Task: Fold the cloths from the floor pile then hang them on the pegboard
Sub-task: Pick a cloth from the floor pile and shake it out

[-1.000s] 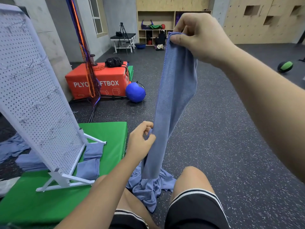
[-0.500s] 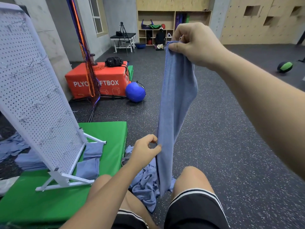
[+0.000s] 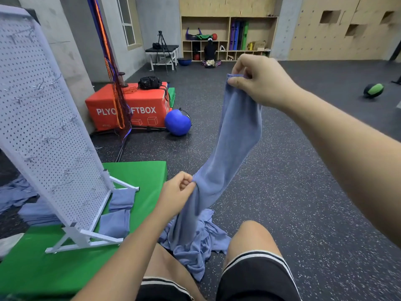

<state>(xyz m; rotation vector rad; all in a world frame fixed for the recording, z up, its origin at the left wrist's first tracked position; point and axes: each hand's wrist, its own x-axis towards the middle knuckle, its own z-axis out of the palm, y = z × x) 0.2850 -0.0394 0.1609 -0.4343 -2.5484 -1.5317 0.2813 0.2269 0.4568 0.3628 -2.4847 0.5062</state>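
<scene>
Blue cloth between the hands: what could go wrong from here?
The right hand pinches just the top edge of the long blue cloth, so it could slip. The left hand grips it bunched, risking a crooked fold. Its lower end reaches the crumpled blue floor pile and might snag there.

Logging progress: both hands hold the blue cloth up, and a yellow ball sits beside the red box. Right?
No: the head view shows the ball beside the red box is blue, not yellow. The left hand and right hand do hold the blue cloth up.
</scene>
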